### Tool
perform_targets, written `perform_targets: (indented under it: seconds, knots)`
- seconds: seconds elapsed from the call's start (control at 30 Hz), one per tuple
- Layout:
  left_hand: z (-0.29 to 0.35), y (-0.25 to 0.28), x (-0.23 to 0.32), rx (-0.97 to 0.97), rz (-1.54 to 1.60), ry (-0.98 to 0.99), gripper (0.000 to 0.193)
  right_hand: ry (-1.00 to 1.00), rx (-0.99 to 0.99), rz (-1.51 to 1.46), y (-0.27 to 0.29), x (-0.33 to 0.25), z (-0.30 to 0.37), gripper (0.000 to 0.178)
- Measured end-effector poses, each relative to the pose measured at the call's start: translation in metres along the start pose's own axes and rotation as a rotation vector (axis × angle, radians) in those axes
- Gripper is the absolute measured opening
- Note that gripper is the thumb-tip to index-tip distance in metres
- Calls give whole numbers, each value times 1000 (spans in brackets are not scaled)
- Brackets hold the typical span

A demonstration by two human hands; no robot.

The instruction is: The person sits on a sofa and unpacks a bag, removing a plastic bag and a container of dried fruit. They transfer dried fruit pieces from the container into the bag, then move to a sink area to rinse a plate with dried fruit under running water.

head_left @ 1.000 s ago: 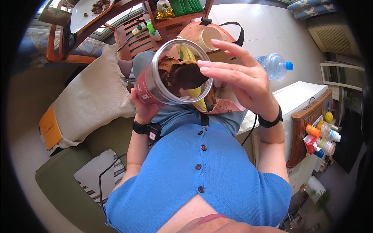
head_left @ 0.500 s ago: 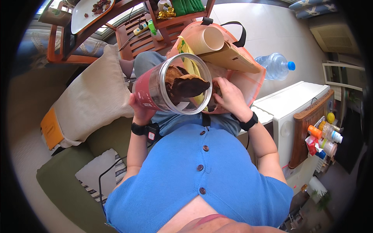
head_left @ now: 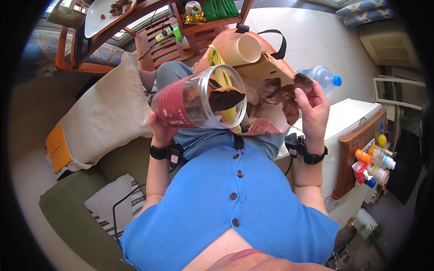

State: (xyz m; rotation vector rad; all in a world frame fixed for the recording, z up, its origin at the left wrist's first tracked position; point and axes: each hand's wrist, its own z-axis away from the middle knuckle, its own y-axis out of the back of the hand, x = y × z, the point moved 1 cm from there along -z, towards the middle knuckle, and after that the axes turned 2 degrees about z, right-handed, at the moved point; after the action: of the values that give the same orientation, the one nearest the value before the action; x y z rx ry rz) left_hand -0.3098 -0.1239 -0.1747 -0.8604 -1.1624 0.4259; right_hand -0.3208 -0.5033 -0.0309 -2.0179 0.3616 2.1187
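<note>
My left hand (head_left: 163, 132) grips the base end of a clear plastic jar (head_left: 174, 105) with a red label. The jar is tilted, its open mouth facing right. Inside it lies a dark brown dried piece (head_left: 224, 98) with a pale edge. My right hand (head_left: 316, 113) pinches a dark brown, lobed dried piece (head_left: 287, 95) between thumb and fingers, right of the jar. It looks like dried fungus, but I cannot tell its exact kind. A pinkish-orange bag (head_left: 266, 128) stands open beneath, holding stacked paper cups (head_left: 246, 49), a cardboard piece (head_left: 260, 68) and a yellow package (head_left: 218, 56).
A large water bottle (head_left: 318, 77) lies on the floor at the far right. Left are a cloth-covered seat (head_left: 106, 101) and an orange book (head_left: 58, 147). A wooden shelf with a white tray (head_left: 97, 20) stands far left; a white cabinet (head_left: 346, 115) is at right.
My right hand has come up out of the bag and moved right, bringing out the lobed dried piece. The jar, still in my left hand, has shifted slightly.
</note>
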Motion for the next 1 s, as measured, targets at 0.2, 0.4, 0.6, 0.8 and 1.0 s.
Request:
perform_targets:
  seconds: [0.2,0.4,0.6,0.8,1.0]
  knots:
    - [-10,-33,-6,4,-195,-12,93,2,-90,2,-28,-28,4,40]
    - [-18,-64,-5,-24,-231,-71,106,91,-102,-50,-54,-32,1,40]
    - [-17,-68,7,-26,-294,-127,128,-117,-334,186,-42,-45,-6,24]
    - [-21,-68,7,-38,-297,-157,134,36,-290,16,-56,-40,-7,21]
    - [-21,-63,7,-10,-221,-159,117,354,-413,290,-35,-57,-11,40]
